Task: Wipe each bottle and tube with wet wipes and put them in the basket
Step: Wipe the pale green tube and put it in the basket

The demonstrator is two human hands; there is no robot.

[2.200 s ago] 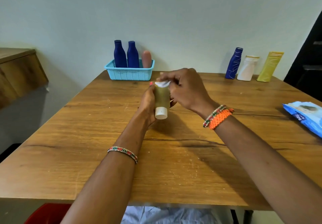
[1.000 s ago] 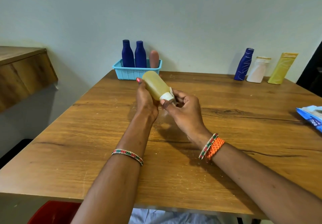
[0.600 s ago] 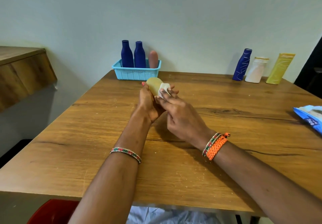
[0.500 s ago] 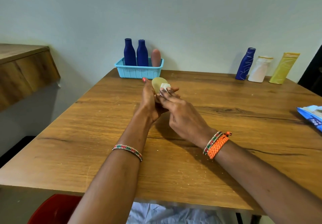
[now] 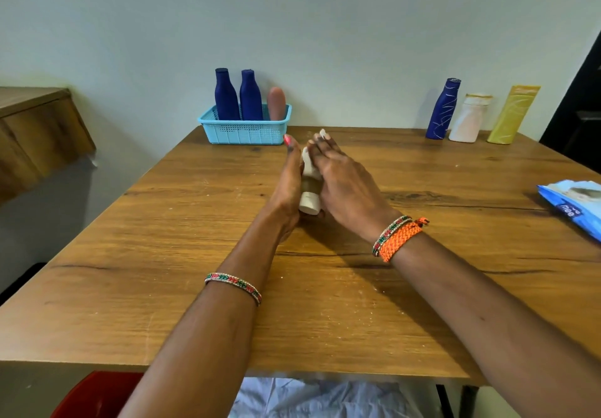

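Near edge: from where I'm watching, both forearms come in over the worktop (image 5: 162,287), a thin beaded bracelet (image 5: 233,284) on the left one and an orange braided band (image 5: 398,237) on the right.
Left hand: my view has the left hand (image 5: 287,190) edge-on with the fingers running pretty much straight, laid flat along the left side of the tube (image 5: 309,194).
Right hand: the right hand (image 5: 344,183) lies over the tube from the right, fingers also stretched out, pressing a white wet wipe (image 5: 309,164) onto it. So the hands are basically pressed together with the tube sandwiched between.
Tube: held just above the middle of the worktop, white cap pointing back toward me.
Hard to see: only the cap and a sliver of olive body show; the rest is buried under the palms. Can't tell what either thumb is doing.
Right edge: blue wipes pack (image 5: 575,206), cut off by the frame.
Far left: light blue basket (image 5: 244,131) by the wall with two dark blue bottles (image 5: 239,95) and a pinkish tube (image 5: 276,103) standing in it.
Far right: patterned blue bottle (image 5: 443,108), white bottle (image 5: 470,118) and yellow tube (image 5: 514,113) in a row at the wall, well apart from the basket.
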